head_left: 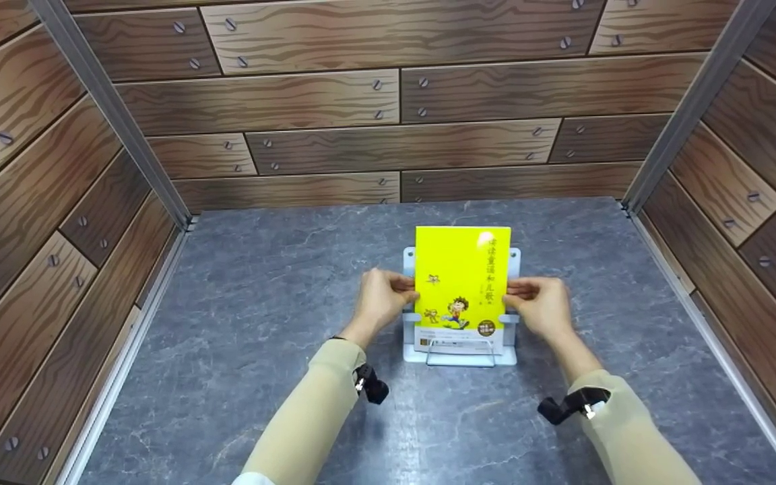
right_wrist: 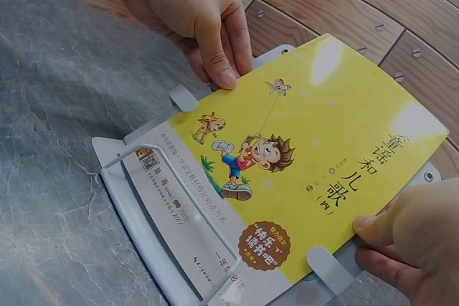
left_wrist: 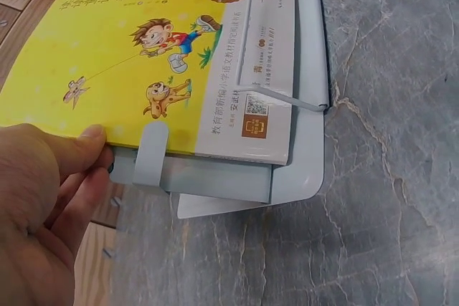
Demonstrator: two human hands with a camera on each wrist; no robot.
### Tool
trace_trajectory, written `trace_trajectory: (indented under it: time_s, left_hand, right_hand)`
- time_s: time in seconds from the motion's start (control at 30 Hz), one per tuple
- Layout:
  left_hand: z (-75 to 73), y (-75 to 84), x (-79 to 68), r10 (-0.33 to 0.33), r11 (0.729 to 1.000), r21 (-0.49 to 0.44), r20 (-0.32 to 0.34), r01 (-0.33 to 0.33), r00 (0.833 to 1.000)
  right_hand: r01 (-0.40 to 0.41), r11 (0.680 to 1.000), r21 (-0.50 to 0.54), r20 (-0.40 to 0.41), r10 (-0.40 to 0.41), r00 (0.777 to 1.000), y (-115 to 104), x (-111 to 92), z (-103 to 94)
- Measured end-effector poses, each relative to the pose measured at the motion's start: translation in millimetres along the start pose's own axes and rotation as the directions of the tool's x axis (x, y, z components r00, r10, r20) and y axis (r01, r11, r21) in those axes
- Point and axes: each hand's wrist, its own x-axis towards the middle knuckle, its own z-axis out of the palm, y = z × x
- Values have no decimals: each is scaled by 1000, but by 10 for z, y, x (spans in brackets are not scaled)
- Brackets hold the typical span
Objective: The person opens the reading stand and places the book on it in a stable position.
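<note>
A yellow children's book [head_left: 455, 269] with a white lower band stands in a pale metal book stand [head_left: 409, 347]. Its cover shows a running child and a dog. The left hand [head_left: 380, 296] pinches the book's left edge, its thumb on the cover, as the left wrist view shows. At the opposite edge, the right hand [head_left: 543, 306] pinches the book between thumb and fingers. Side clips [left_wrist: 152, 152] of the stand curl over the book's edges, just below the hands. A wire holder [left_wrist: 276, 96] crosses the lower front of the cover. Part of the fingers is hidden behind the book.
The stand rests on a grey marble-patterned tabletop [head_left: 260, 323]. Wood-patterned panels [head_left: 334, 101] enclose it at the back and both sides, with metal rails [head_left: 118, 121] at the corners. Each wrist wears a black camera mount [head_left: 369, 385].
</note>
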Motion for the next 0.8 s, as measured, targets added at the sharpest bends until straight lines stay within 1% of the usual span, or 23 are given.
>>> trace_trajectory:
  time_s: [0.27,0.6,0.67,0.73,0.8]
  left_hand:
    - [-6,-5,9,5,1000,2,-18,-5,1000]
    - [-40,6,-12,18,1000,-9,-19,-18,1000]
    - [-51,21,-29,26,1000,0,-21,-26,999]
    - [-59,42,-52,45,999,29,-24,-44,999]
    - [-58,68,-80,76,995,66,-28,-74,997]
  right_hand:
    - [-24,1000,10,6,24,1000,-16,1,-24]
    - [-15,1000,4,4,15,1000,-30,-21,-33]
    - [-6,1000,9,-7,7,1000,-38,-28,-32]
    - [1,1000,16,-22,-1,1000,-49,-41,-29]
    - [10,1000,7,-40,-9,999,-61,-68,-25]
